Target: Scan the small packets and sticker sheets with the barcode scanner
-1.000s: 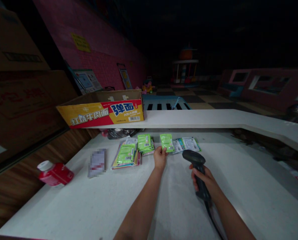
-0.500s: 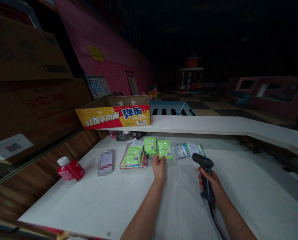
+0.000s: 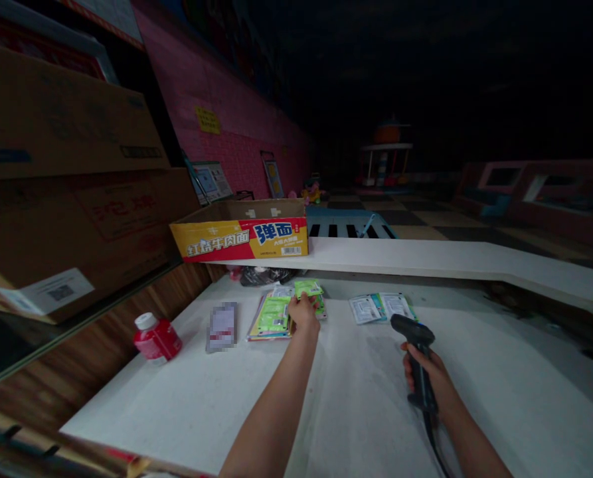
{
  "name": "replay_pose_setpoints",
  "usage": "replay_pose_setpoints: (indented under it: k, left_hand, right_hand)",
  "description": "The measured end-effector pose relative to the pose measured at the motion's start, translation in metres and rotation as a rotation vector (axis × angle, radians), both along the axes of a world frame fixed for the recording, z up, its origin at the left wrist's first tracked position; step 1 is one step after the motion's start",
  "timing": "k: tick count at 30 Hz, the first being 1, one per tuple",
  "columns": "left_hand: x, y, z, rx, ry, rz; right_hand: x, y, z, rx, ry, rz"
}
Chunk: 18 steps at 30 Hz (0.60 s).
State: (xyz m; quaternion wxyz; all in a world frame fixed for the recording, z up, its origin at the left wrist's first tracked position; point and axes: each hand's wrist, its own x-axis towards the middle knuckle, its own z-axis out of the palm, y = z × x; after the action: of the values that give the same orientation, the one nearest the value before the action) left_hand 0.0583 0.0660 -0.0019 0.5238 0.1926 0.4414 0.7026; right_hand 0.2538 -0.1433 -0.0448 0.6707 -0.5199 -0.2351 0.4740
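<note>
My right hand is wrapped round the grip of a black handheld barcode scanner, its head tilted up to the left and its cable running down. My left hand is closed at a small green packet, over the right part of a pile; the fingertips are partly hidden against the packets. Left of it, another green packet lies on top of a stack of flat, colourful packets. To the right, several white-and-teal packets lie flat on the white counter, near the scanner's head.
A red bottle with a white cap and a blurred-out flat item are on the left. Behind, a yellow-and-red open carton sits on a raised white ledge. Large brown boxes are stacked far left.
My left hand has moved left with the green packet, from beside the white-and-teal packets to the pile. My right hand still holds the scanner. The whole view has shifted slightly.
</note>
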Motion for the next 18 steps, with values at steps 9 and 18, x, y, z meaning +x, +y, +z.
replay_pose_setpoints:
  k: [9, 18]
  left_hand:
    - [0.001, -0.011, -0.018, 0.055, 0.078, 0.053]
    - [-0.006, -0.041, -0.042, 0.303, 0.583, 0.009]
  right_hand:
    - [-0.001, 0.000, 0.000, 0.012, -0.008, -0.008]
    - [-0.002, 0.001, 0.002, 0.016, 0.012, -0.007]
